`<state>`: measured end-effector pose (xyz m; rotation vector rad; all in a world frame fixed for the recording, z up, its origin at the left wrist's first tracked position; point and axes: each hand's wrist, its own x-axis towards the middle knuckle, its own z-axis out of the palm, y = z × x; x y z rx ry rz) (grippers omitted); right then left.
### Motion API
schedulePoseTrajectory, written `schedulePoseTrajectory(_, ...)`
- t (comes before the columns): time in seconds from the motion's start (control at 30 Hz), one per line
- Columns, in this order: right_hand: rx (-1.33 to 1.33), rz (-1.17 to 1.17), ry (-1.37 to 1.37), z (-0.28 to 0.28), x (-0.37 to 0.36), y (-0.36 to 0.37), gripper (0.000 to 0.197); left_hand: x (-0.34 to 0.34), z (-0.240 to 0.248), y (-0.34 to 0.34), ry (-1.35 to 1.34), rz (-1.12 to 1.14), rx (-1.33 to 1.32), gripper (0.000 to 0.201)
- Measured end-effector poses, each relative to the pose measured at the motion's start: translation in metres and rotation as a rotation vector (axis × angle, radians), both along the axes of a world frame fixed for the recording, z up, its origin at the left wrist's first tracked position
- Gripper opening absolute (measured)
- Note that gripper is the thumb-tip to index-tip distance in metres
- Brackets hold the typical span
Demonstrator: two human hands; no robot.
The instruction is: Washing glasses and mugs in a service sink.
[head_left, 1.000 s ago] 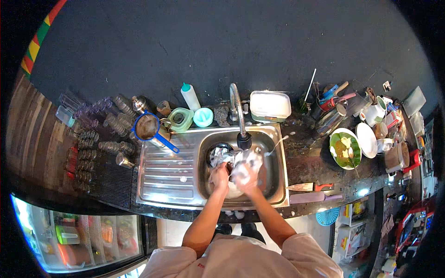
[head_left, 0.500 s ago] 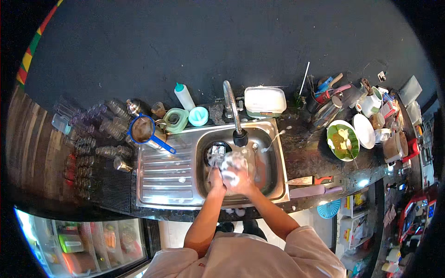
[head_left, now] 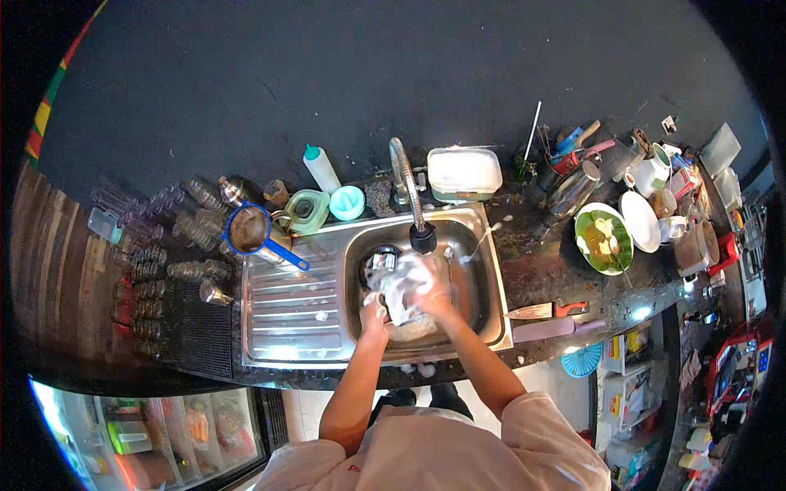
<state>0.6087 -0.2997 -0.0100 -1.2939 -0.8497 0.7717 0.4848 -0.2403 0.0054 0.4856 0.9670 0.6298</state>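
Both my hands are over the sink basin (head_left: 354,270). My left hand (head_left: 374,313) is closed at the lower left edge of a white, foam-covered item (head_left: 401,295) whose kind I cannot make out. Against the item's right side is my right hand (head_left: 434,296), its fingers curled, partly hidden by foam and blurred by motion. Just behind the hands, a dark round vessel (head_left: 368,266) with shiny metal or glass pieces in it sits in the basin's left part. A flexible metal faucet (head_left: 401,172) with a black nozzle hangs over the basin.
Left is the ridged drainboard (head_left: 291,307), with a blue-rimmed strainer (head_left: 248,229) and several glasses (head_left: 196,270) beyond it. Right of the sink lie a knife (head_left: 532,312) and a purple-grey blade (head_left: 544,331). A leaf-lined plate (head_left: 604,237) and a white tub (head_left: 465,172) stand farther back.
My left hand has shifted slightly left, away from the right hand. More of the white foamy item now shows between them. My right hand has moved slightly right.
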Motion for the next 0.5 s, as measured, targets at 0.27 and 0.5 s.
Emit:
schedulePoseTrajectory(0.27, 0.035, -0.055, 0.921, -0.021, -0.032, -0.005, 0.032, -0.002, -0.041, 0.033, 0.279, -0.052, 0.174, 0.038)
schedulePoseTrajectory(0.5, 0.282, 0.006, -0.491, 0.049, -0.037, -0.01, 0.028, 0.001, -0.013, 0.03, -0.101, -0.308, 0.038, 0.041)
